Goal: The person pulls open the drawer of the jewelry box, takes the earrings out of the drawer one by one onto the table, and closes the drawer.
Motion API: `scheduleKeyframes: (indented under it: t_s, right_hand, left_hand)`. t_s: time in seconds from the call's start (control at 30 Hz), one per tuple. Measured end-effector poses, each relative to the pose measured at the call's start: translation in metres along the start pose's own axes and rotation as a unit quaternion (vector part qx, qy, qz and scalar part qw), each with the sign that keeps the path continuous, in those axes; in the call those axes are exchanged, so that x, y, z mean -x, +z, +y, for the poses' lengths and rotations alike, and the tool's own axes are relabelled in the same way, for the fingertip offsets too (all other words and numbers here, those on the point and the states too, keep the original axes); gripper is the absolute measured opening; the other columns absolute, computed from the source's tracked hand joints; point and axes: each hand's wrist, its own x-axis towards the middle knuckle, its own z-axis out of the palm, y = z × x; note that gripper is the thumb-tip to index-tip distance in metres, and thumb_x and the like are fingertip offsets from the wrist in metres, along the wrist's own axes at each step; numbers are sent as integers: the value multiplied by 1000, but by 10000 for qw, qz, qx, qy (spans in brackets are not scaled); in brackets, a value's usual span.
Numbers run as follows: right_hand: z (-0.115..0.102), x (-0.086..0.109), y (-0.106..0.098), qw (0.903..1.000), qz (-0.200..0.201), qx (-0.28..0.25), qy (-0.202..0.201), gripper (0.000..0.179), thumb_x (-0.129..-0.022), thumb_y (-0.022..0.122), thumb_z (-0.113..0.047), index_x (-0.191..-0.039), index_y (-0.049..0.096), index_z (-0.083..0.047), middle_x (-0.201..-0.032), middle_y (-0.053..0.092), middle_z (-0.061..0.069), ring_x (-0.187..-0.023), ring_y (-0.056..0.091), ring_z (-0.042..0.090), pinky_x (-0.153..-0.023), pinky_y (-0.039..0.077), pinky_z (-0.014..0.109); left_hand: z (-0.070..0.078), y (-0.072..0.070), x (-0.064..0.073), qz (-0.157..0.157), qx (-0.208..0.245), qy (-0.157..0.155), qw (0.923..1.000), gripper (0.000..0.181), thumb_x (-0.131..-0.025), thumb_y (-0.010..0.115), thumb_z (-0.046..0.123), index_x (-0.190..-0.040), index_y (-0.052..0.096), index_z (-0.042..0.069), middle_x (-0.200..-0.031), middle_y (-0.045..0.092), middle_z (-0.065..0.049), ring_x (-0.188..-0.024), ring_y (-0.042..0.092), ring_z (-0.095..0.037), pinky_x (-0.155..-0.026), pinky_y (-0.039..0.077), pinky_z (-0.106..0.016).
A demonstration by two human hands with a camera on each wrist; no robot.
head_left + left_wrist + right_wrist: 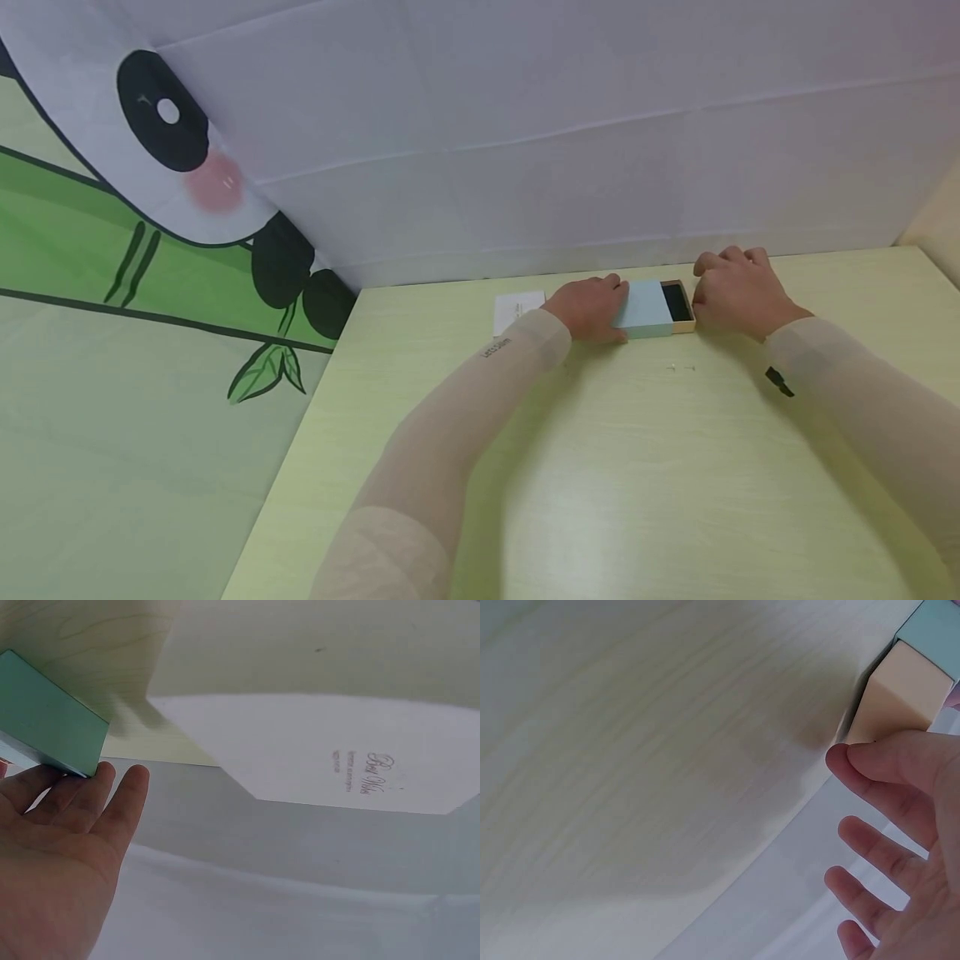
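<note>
A small drawer box lies near the table's back edge, its light blue sleeve (645, 310) partly off a tan drawer (901, 690). Black lining shows inside the exposed part of the drawer. My left hand (588, 308) grips the sleeve's left end, thumb on the near side and fingers on the far side. At the drawer's right end is my right hand (738, 292), thumb and index finger pinching at its edge while the other fingers spread away. The exact bit pinched is hidden behind the fingertips.
A white card (513, 310) with printed lettering lies left of the box, partly behind the left wrist. Two tiny pale objects (672, 367) lie on the table in front of the box. A printed cloth (480, 150) hangs along the table's back edge.
</note>
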Motion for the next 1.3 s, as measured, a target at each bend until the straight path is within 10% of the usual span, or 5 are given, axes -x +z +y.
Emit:
scheduleKeyframes:
  t_s: [1.3]
  right_hand:
    - [-15, 5, 1, 10000, 2, -69, 71, 25, -105, 70, -14, -105, 96, -13, -154, 70, 23, -147, 56, 57, -126, 35, 81]
  left_hand:
    - [4, 0, 9, 11, -71, 31, 10000, 96, -115, 65, 71, -185, 35, 12, -180, 52, -2, -155, 65, -15, -131, 56, -33]
